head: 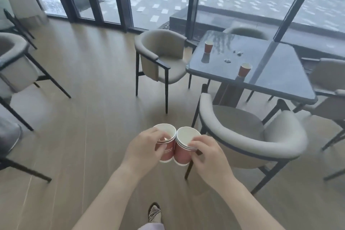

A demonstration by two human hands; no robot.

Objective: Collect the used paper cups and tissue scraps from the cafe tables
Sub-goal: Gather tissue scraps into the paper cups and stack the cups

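Observation:
My left hand (144, 147) grips a stack of red paper cups (166, 152) with white insides. My right hand (207, 152) grips a second stack of red cups (182, 155). The two stacks touch side by side in front of me, above the floor. On the dark glossy table (276, 73) at the right stand two more red paper cups: one at the far left (208, 46), one near the front edge (244, 69). Small tissue scraps lie between them, one lower (227, 60) and others farther back (238, 53).
A grey armchair (248, 136) stands between me and the table. Another armchair (160, 58) sits to the table's left, two more at its far and right sides. More chairs (16, 65) line the left edge. Wooden floor lies ahead; glass windows form the back wall.

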